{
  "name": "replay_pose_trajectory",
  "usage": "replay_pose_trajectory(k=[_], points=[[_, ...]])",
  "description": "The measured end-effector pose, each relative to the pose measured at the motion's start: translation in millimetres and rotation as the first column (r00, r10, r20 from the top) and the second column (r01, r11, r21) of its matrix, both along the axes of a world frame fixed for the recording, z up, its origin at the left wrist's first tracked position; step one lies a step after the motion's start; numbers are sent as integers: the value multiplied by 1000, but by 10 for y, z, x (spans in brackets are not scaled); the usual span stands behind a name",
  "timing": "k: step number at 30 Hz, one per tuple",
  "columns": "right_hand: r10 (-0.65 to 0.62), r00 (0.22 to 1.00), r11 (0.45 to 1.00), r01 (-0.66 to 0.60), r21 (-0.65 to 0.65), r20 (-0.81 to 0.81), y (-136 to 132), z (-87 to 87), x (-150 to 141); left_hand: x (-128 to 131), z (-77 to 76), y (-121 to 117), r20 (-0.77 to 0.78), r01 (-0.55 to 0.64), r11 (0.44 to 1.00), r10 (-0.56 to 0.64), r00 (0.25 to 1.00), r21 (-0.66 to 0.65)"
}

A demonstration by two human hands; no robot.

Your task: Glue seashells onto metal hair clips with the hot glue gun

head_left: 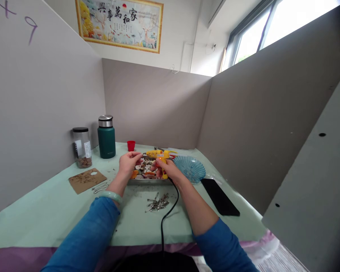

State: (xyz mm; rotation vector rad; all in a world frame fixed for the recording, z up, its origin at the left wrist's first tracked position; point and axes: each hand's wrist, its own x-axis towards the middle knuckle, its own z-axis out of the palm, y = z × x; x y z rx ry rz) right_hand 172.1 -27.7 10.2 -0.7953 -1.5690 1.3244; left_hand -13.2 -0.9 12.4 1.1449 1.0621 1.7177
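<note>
My right hand is wrapped round the handle of a yellow hot glue gun, whose nozzle points left. A black cord runs from its handle down over the table's front edge. At the nozzle tip, my left hand has its fingers pinched together; whatever they hold is too small to make out. Both hands are above a shallow metal tray filled with shells in white, brown and orange. A pile of small metal clips lies in front of the tray.
Left stand a teal bottle, a clear jar and a brown card. A red cup is at the back. Right lie a blue shell-shaped dish and a black phone-like slab. Grey partitions enclose the table.
</note>
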Motion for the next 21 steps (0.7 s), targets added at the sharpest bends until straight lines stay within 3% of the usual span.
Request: replay_pose_trajectory(k=[21], points=[[-35, 999, 999, 35, 12, -1, 54, -26, 32, -12, 4, -12, 8, -19, 1000, 19, 1000, 3]])
